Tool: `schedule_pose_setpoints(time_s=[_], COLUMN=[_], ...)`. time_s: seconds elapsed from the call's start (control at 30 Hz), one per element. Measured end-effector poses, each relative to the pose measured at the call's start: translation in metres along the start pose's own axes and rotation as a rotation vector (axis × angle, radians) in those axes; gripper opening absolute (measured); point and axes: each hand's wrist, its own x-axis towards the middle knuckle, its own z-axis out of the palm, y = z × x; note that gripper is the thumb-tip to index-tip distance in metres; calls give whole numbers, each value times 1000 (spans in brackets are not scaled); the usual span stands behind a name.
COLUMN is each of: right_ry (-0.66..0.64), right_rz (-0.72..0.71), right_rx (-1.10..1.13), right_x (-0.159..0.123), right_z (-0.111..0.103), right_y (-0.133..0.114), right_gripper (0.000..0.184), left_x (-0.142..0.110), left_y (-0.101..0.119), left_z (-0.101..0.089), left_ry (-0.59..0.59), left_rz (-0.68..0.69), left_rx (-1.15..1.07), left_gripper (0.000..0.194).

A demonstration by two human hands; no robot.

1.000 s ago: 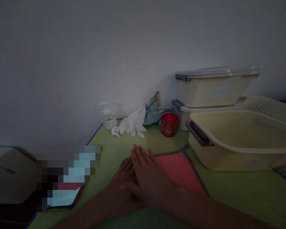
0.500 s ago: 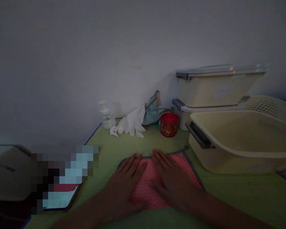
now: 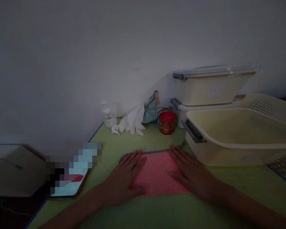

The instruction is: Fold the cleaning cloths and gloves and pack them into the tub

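Note:
A pink cloth (image 3: 156,173) with a dark checked border lies flat on the green tabletop (image 3: 143,211). My left hand (image 3: 125,176) rests flat on its left side, fingers stretched out toward the far edge. On the right side of the cloth lies my right hand (image 3: 193,171), palm down with the fingers extended and the thumb apart. Neither hand grips anything. Parts of the cloth's left and right edges are hidden under the hands.
Beyond the cloth stand a pump bottle (image 3: 109,116), white gloves (image 3: 132,121), a blue-grey cloth (image 3: 152,109) and a red patterned container (image 3: 167,123). A cream basket (image 3: 219,154) and stacked lidded boxes (image 3: 209,90) occupy the right. A phone (image 3: 71,186), partly pixelated, lies left.
My right hand has slid to the right across the cloth, uncovering its middle. My left hand stays on the left side. The view has shifted slightly.

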Motion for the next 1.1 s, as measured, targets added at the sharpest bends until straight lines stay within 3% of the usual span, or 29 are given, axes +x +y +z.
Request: schedule_pose_setpoints(time_s=[0.1, 0.2, 0.37, 0.5, 0.7, 0.9, 1.1], right_ry=[-22, 6, 250, 351, 390, 434, 560], right_rz=[-45, -186, -423, -483, -441, -250, -197], right_rx=[0, -55, -182, -202, -273, -143, -54], right_x=[-5, -18, -41, -47, -53, -52, -48], right_z=[-5, -14, -28, -31, -22, -24, -34], right_y=[3, 1, -9, -10, 1, 4, 3], right_gripper=[75, 73, 32, 45, 46, 33, 27], left_x=[-10, -32, -69, -76, -71, -63, -64], left_y=[2, 7, 15, 12, 3, 3, -6], left_z=[-7, -11, -11, -5, 8, 9, 5], left_ry=[-26, -19, 57, 139, 290, 394, 536], left_rz=[35, 81, 92, 85, 96, 71, 47], left_rx=[-8, -20, 58, 182, 332, 425, 265], left_gripper=[74, 75, 69, 59, 44, 40, 33])
